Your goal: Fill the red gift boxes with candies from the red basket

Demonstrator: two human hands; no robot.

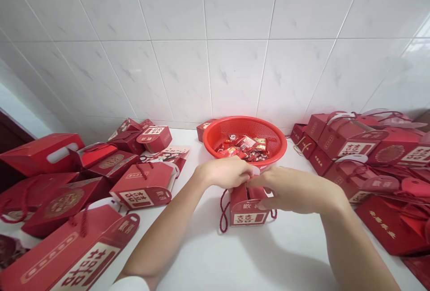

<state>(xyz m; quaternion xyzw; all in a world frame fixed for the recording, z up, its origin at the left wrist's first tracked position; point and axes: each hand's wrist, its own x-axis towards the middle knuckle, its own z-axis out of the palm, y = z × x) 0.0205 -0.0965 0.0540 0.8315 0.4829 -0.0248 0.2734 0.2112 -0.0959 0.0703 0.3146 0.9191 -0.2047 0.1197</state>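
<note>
A small red gift box (249, 219) with a cream label and dark red cord handles stands on the white table in front of me. My left hand (230, 173) is at its back left top edge, fingers closed on the box's upper flap. Over its right side reaches my right hand (280, 190), thumb on the front and fingers on the top and far side, gripping the box. Cord loops hang at both sides. Just behind the hands sits a red plastic basket (244, 123) holding wrapped sweets (247, 144).
Several red boxes (143, 185) cover the left side of the white table (201, 255). More boxes (356, 143) are stacked on the right. One small box (201, 130) stands behind the basket's left edge. A tiled wall (235, 71) rises behind.
</note>
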